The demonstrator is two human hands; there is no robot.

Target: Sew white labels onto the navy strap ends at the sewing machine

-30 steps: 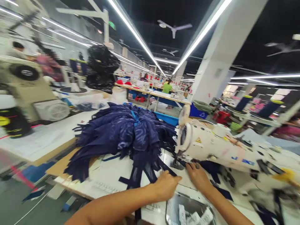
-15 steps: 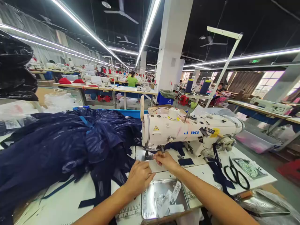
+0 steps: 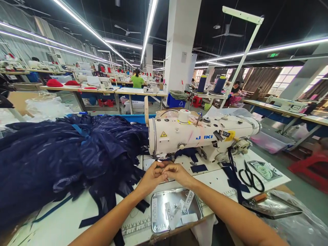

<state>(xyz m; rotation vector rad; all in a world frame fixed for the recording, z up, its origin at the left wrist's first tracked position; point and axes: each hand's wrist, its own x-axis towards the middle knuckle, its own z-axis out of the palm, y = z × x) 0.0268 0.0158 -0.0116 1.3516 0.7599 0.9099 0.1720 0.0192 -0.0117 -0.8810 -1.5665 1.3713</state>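
Observation:
In front of the needle end of a white sewing machine (image 3: 179, 135), my two hands meet with their fingertips close together. My left hand (image 3: 152, 177) is pinched, thumb against fingers. The fingers of my right hand (image 3: 179, 173) are bent in and pressed together at the same spot. Whatever lies between the fingertips is too small to make out. Just below the hands is a shiny metal tray (image 3: 156, 223) holding several white labels (image 3: 175, 213) with printed letters. A large heap of dark navy fabric (image 3: 64, 153) spreads to the left of the machine.
Black scissors (image 3: 252, 179) lie at the right of the sewing table, beside a small tray with a pale green coil (image 3: 263, 170). A navy strip (image 3: 237, 181) hangs over the front edge near a metal dish (image 3: 279, 205). Thread cones (image 3: 219, 85) stand behind the machine.
My left hand has risen and turned from lying knuckles-up to a pinch against my right fingertips. Both hands are now together, slightly in front of the needle area. The view has shifted a little.

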